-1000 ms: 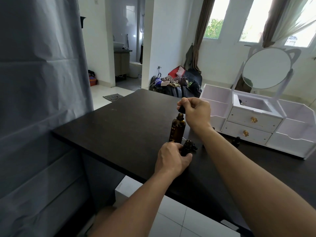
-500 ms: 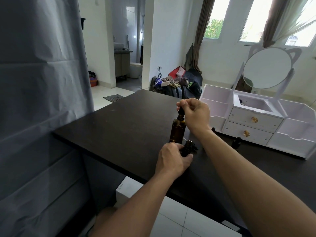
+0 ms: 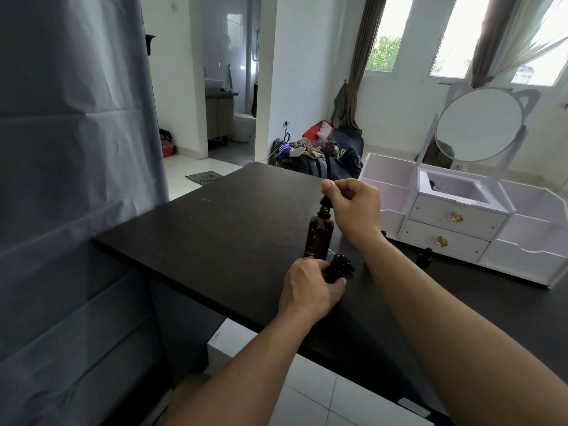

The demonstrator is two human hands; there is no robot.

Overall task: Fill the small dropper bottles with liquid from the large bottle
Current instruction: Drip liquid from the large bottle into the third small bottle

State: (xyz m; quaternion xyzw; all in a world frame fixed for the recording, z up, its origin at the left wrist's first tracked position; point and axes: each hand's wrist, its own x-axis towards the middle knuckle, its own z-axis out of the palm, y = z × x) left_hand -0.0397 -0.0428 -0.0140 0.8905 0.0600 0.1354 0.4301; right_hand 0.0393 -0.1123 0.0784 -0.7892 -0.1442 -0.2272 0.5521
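Note:
A large amber bottle (image 3: 319, 236) stands upright on the dark table (image 3: 221, 229). My right hand (image 3: 353, 209) pinches the black dropper cap (image 3: 325, 202) at the bottle's neck. Just in front of it, my left hand (image 3: 310, 292) grips a small dark dropper bottle (image 3: 335, 267) that stands with its mouth open. A small black cap piece (image 3: 349, 267) lies right beside that bottle.
A white vanity organiser (image 3: 461, 222) with drawers and a round mirror stands at the right of the table. Two small dark bottles (image 3: 424, 258) stand in front of it. A grey sheet (image 3: 70, 179) hangs at the left. The table's near edge runs below my left hand.
My right hand lowered the dropper cap from above the large bottle onto its neck. My left hand stayed on the small bottle.

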